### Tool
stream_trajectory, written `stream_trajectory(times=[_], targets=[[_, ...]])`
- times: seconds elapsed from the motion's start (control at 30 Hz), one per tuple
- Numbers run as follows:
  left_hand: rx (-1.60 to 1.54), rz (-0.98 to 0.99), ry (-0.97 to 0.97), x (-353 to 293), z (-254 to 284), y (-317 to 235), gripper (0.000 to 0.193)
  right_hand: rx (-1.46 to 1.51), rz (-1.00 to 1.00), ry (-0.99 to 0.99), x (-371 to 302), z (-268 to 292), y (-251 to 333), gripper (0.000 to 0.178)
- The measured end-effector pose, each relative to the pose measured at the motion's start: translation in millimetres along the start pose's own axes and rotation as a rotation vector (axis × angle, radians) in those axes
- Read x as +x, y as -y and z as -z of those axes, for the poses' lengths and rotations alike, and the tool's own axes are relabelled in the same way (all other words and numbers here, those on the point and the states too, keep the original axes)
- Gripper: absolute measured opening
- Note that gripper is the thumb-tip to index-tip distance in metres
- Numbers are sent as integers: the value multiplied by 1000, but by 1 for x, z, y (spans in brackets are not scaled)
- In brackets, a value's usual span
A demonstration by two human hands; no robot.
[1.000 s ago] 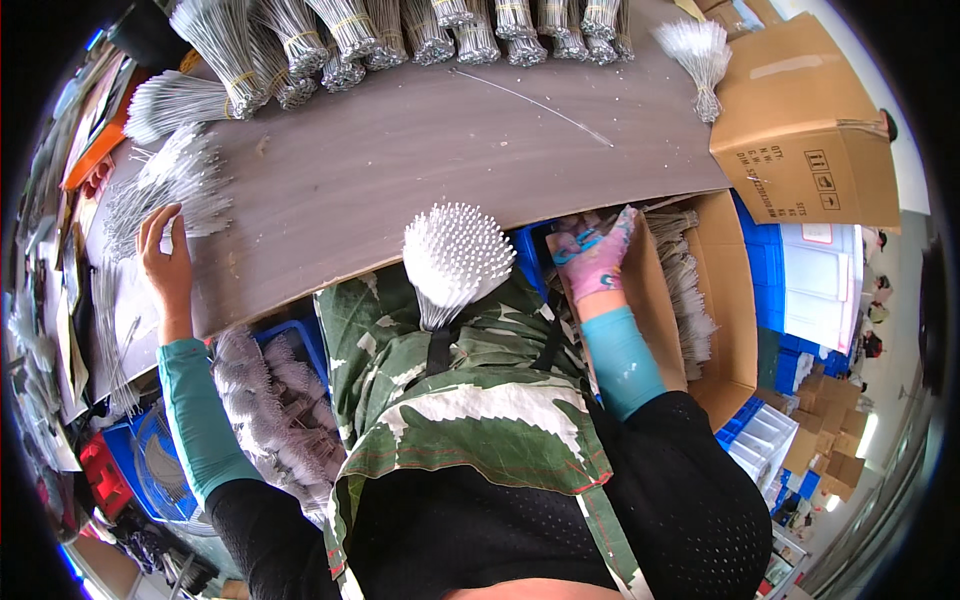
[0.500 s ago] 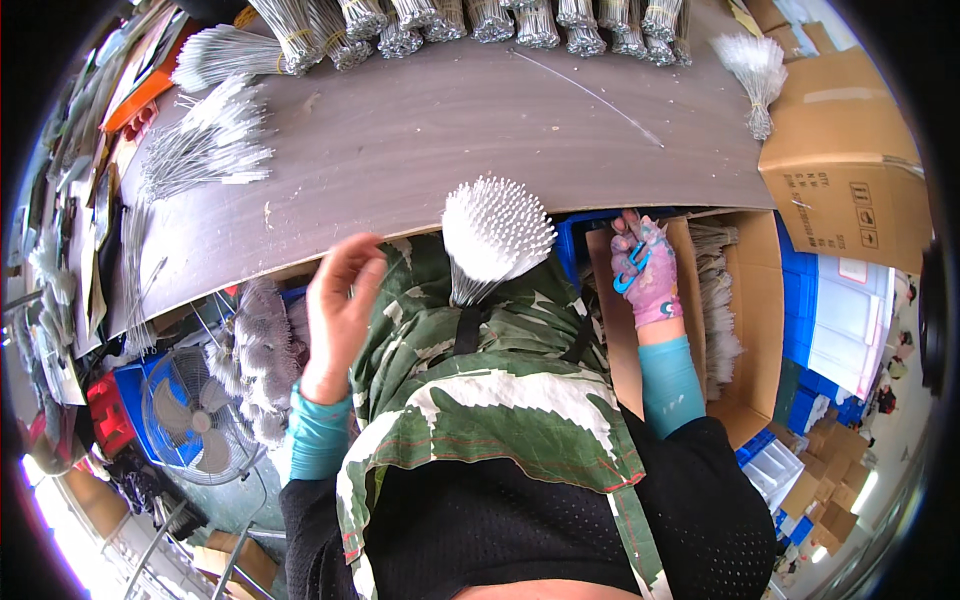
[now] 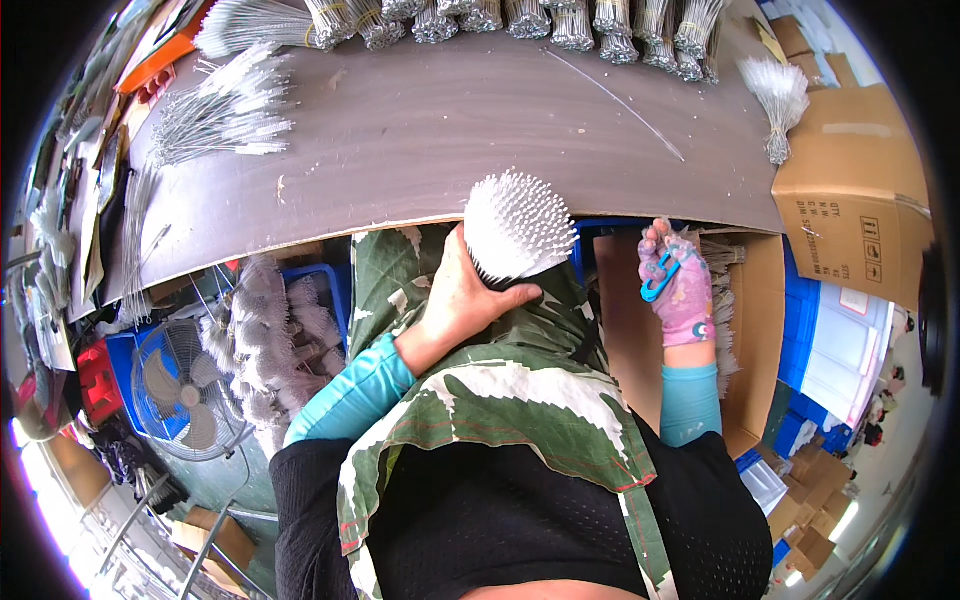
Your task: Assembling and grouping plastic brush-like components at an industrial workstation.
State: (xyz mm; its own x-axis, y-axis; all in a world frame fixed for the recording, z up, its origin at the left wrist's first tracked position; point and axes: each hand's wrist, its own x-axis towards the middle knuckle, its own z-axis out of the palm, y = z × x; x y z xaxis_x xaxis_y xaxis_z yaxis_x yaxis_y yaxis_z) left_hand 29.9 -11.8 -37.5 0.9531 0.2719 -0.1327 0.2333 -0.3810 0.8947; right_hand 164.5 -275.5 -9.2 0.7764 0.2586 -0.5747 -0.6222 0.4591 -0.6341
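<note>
A thick bundle of thin wire brushes with white bristle heads stands upright at my lap, heads upward, just at the table's near edge. My left hand is wrapped around its lower part, thumb across the near side; the wire stems are mostly hidden. My right hand, in a pink patterned glove with bare fingertips, is raised over the open carton at the right. Its fingers are curled, and a small blue looped tool lies in them; I cannot make out its working end.
Wire bundles line the table's far edge. Loose white brushes lie at left, and another bundle at right near a closed carton. Below are an open carton holding brushes and a fan.
My left hand has moved right and closed around the brush bundle. My right hand has shifted slightly right and toward me, keeping the blue looped tool. The whole view has shifted a little.
</note>
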Motion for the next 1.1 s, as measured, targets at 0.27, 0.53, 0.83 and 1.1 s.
stream_trajectory(times=[0.27, 0.53, 0.83, 1.1], targets=[[-482, 12, 55, 14, -12, 28, 86, -885, -12, 260, -28, -104, 20, 35], [-769, -38, 241, 20, -11, 43, 75, -1453, -20, 623, -11, -182, 30, 40], [-599, -185, 164, 17, -11, 50, 82, -1754, -142, 768, -4, -228, 29, 36], [-727, -239, 236, 14, -6, 53, 61, -1902, -371, 593, -3, -235, 21, 45]])
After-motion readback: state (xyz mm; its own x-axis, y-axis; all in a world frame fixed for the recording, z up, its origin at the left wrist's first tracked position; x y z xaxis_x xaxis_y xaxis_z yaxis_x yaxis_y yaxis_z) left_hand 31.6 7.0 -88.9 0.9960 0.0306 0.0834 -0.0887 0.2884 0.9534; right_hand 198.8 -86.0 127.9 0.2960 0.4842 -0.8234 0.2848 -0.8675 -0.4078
